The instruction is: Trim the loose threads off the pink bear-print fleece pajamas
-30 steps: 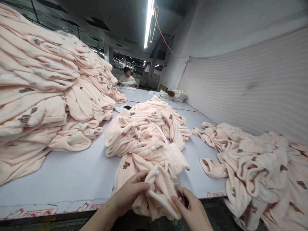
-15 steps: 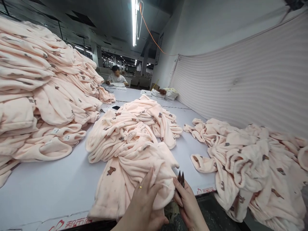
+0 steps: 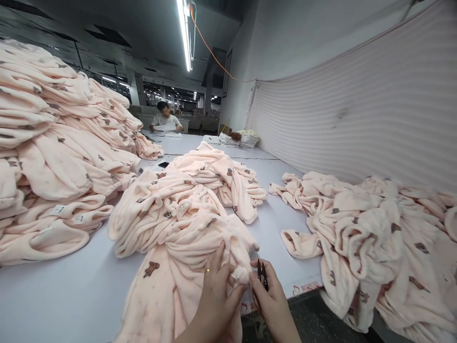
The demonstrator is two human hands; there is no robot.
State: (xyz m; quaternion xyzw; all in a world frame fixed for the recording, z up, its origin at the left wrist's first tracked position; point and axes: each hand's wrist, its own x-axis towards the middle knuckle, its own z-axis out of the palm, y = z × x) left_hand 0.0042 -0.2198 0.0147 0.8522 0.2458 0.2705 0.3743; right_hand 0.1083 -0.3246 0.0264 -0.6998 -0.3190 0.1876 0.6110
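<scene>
A pale pink plush garment (image 3: pixel 167 281) with brown animal prints lies at the table's front edge, partly hanging toward me. My left hand (image 3: pixel 219 290), with a gold ring, grips a bunched bit of its edge between thumb and fingers. Close beside it, my right hand (image 3: pixel 269 293) holds dark thread snips (image 3: pixel 263 275), blades pointing up and slightly apart. The right fingertips are right by the bunched cloth; whether they pinch it too I cannot tell. More pink garments (image 3: pixel 210 166) are heaped just behind.
A tall stack of pink garments (image 3: pixel 67 152) fills the left side of the white table (image 3: pixel 71 295). Another loose heap (image 3: pixel 371 238) hangs over the edge at the right. Farther back are a dark phone (image 3: pixel 163 165), folded stacks (image 3: pixel 248 138) and a seated person (image 3: pixel 166 119) with paper.
The garment's edge, spread between the hands before, is now bunched up in my left fingers. My right hand has shifted slightly left with the snips. The view has turned a little to the right.
</scene>
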